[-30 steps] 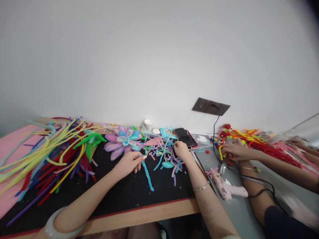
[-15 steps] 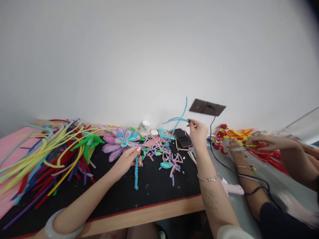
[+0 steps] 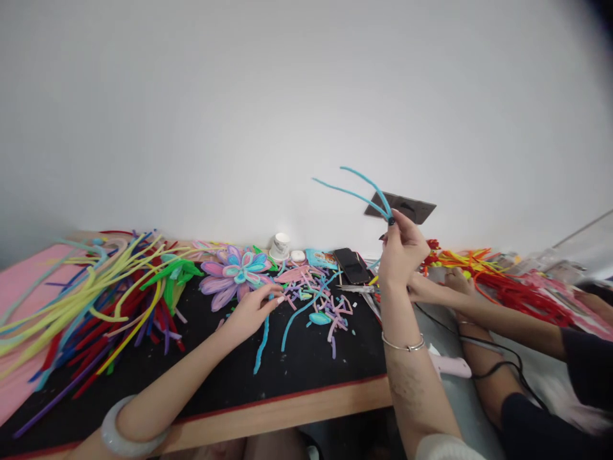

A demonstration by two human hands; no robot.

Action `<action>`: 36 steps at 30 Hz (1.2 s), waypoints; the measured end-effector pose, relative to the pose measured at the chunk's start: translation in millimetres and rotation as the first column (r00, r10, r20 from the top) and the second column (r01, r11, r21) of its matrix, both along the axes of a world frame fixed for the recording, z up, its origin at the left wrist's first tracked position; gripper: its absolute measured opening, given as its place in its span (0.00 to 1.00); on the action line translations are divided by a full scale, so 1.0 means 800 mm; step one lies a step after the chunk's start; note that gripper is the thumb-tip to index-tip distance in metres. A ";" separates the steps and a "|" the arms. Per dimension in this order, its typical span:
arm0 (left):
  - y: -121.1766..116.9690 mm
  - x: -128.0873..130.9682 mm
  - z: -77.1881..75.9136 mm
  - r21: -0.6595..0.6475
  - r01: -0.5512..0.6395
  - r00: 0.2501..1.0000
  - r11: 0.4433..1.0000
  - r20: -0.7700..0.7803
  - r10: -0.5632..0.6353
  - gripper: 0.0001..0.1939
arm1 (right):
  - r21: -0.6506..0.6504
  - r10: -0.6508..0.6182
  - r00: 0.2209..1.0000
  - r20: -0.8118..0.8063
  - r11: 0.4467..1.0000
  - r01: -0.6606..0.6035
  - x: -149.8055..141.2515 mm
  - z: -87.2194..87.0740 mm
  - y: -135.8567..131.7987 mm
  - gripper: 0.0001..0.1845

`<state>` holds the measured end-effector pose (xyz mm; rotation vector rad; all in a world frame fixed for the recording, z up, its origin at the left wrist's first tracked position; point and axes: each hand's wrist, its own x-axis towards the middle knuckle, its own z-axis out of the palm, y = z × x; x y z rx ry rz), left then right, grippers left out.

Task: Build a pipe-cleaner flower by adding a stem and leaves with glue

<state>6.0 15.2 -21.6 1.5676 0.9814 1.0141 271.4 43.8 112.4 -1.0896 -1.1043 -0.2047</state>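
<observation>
My right hand (image 3: 405, 249), raised before the wall, pinches light-blue pipe cleaners (image 3: 364, 179) whose two free ends fan out up and left. My left hand (image 3: 251, 313) is low over the black mat with its fingers stretched out. Beneath those fingers a twisted blue pipe-cleaner stem (image 3: 261, 345) slants down over the mat; its upper end is partly hidden. A loose blue pipe cleaner (image 3: 297, 313) curves across the mat to the right. Behind the left hand lies a purple, blue and pink pipe-cleaner flower (image 3: 234, 271).
Pipe-cleaner bundles (image 3: 115, 300) cover the left side. Cut scraps (image 3: 330, 306), a paper cup (image 3: 280, 245), a phone (image 3: 352, 265) and scissors (image 3: 354, 289) lie behind. On the right, another person's arm (image 3: 507, 319) reaches in near a glue gun (image 3: 453, 365) and a black cable (image 3: 488, 348).
My right hand rose to the right with its pipe cleaners. One blue pipe cleaner now lies on the mat. My left fingers straightened and the twisted stem tilted. The other person's arm reached left.
</observation>
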 end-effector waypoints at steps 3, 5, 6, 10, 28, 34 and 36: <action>0.001 -0.007 0.007 0.149 -0.048 0.995 0.988 -0.075 0.060 0.16 | -0.078 0.160 0.984 -0.080 0.983 -0.166 -0.019 -0.012 -0.016 0.17; -0.001 -0.010 0.013 0.149 -0.065 0.995 0.987 -0.065 0.076 0.16 | -0.154 0.264 0.955 -0.138 0.946 -0.284 -0.036 -0.024 -0.031 0.16; -0.003 -0.011 0.016 0.115 -0.058 0.998 0.992 -0.031 0.062 0.17 | -0.195 0.308 0.937 -0.163 0.921 -0.337 -0.045 -0.032 -0.038 0.16; -0.011 -0.013 0.031 -0.114 0.033 0.944 0.993 0.330 0.007 0.20 | -0.387 0.468 0.868 -0.162 0.779 -0.493 -0.077 -0.066 -0.062 0.13; -0.017 -0.015 0.028 -0.295 0.156 0.781 0.943 0.621 0.065 0.17 | -0.684 0.731 0.677 -0.085 0.451 -0.573 -0.103 -0.114 -0.070 0.13; -0.025 -0.011 0.029 -0.281 0.286 0.819 0.916 0.567 -0.082 0.19 | -0.676 0.751 0.647 -0.134 0.408 -0.614 -0.110 -0.117 -0.074 0.09; -0.026 -0.011 0.031 -0.273 0.288 0.830 0.918 0.549 -0.097 0.19 | -0.680 0.771 0.591 -0.238 0.302 -0.668 -0.111 -0.117 -0.075 0.09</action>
